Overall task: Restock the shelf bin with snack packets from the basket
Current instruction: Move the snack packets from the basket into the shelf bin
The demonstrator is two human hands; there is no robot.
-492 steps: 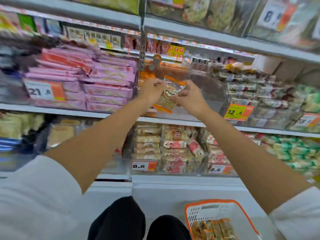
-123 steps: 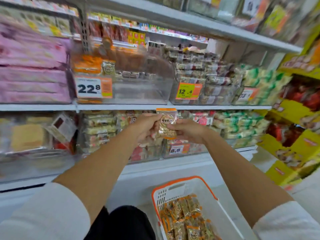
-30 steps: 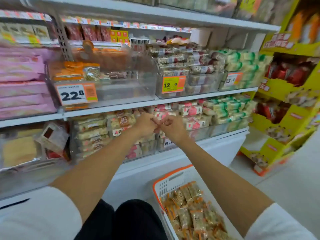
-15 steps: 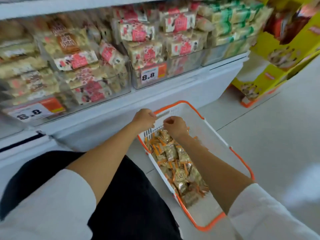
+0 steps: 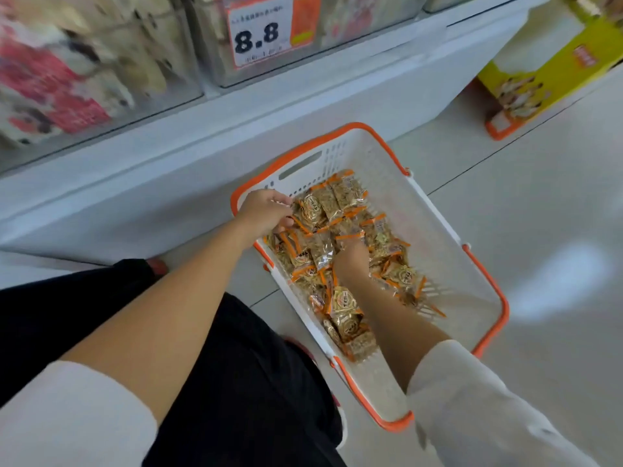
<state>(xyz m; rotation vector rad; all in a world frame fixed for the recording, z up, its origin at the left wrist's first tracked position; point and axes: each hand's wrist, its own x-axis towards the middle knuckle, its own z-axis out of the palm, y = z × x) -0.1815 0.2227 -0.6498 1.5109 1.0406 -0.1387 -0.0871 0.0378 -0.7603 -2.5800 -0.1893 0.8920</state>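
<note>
Snack packets (image 5: 384, 237): a large loose heap lies in the basket (image 5: 371, 153), which stands on the floor (image 5: 539, 197) just in front of the white shelf base (image 5: 168, 146). The heap covers most of the basket bottom; the corner farthest from the shelf is bare.

Left grip (image 5: 266, 210): at the shelf-side end of the heap, fingers curled, thumb below. It looks to be pinching the edge of one packet.

Right grip (image 5: 350, 261): pushed down into the middle of the heap, back of the hand up, fingers buried among packets. Cannot tell whether it has closed on anything.

Shelf bins (image 5: 101, 62): clear, blurred, along the top edge. One carries a price tag (image 5: 259, 32) reading 8.8. Contents look pink and white, unlike the basket stock. Which bin is to be filled cannot be told from this view, nor how full it is.

Judgement: pick-up step, task far from finished. No packet is lifted clear of the basket. Left to do: lift, carry up to the bin, set in, repeat. The size of the heap suggests many more rounds.
</note>
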